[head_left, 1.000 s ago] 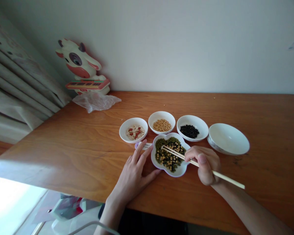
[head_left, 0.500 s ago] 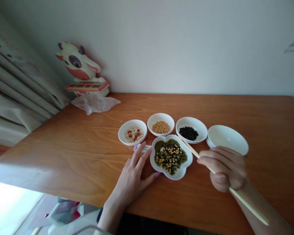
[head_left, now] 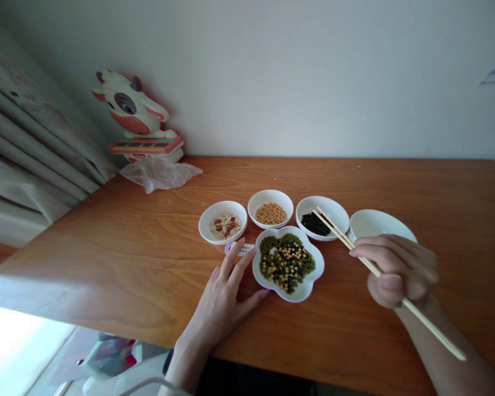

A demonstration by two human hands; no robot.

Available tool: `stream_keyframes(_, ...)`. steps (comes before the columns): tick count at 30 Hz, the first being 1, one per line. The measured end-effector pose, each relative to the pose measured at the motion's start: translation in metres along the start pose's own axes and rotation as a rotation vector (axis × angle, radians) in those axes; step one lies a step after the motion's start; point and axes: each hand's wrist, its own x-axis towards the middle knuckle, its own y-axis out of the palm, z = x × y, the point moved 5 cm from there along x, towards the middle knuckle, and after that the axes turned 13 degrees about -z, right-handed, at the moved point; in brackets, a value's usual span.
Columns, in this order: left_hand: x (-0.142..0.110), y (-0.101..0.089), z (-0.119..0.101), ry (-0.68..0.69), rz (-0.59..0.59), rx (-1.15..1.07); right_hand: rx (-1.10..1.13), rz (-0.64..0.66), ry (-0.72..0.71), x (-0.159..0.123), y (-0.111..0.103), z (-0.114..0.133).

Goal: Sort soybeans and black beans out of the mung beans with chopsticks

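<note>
My right hand (head_left: pixel 398 269) is closed round a pair of wooden chopsticks (head_left: pixel 365 263), their tips over the white bowl of black beans (head_left: pixel 322 224). Whether a bean is between the tips I cannot make out. My left hand (head_left: pixel 226 297) lies on the table with its fingers apart, fingertips on the labelled tab and near edge of a white flower-shaped dish (head_left: pixel 303 294). Green beans, yellow beans and black beans (head_left: pixel 287 258) lie mixed in that dish.
Behind the dish stand a bowl of pale and reddish seeds (head_left: pixel 223 222) and a bowl of yellow beans (head_left: pixel 270 209). Another white bowl (head_left: pixel 381 224) is partly behind my right hand. A cow-shaped toy keyboard (head_left: pixel 146 146) and a clear plastic bag (head_left: pixel 160 175) sit at the back left.
My right hand has moved right with the chopsticks. Their tips have shifted from the dish's rim up to over the black beans' bowl. My left hand has stayed put.
</note>
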Motion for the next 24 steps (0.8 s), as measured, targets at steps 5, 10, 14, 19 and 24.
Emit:
stream_keyframes(5,0.000,0.000,0.000,0.000,-0.001,0.003,0.116,0.016,0.122,-0.002,0.008,0.007)
stream_keyframes(10,0.001,0.000,-0.001,-0.009,0.003,-0.005,0.267,0.194,0.174,-0.003,0.033,0.036)
stream_keyframes(14,0.001,0.000,-0.001,-0.013,0.003,-0.013,0.340,0.257,0.184,-0.003,0.047,0.052)
stream_keyframes(19,0.000,-0.001,-0.001,-0.004,-0.002,-0.019,0.417,0.297,0.231,-0.005,0.056,0.057)
stream_keyframes(24,0.000,-0.001,-0.001,0.004,0.005,0.003,0.466,0.324,0.276,-0.009,0.063,0.063)
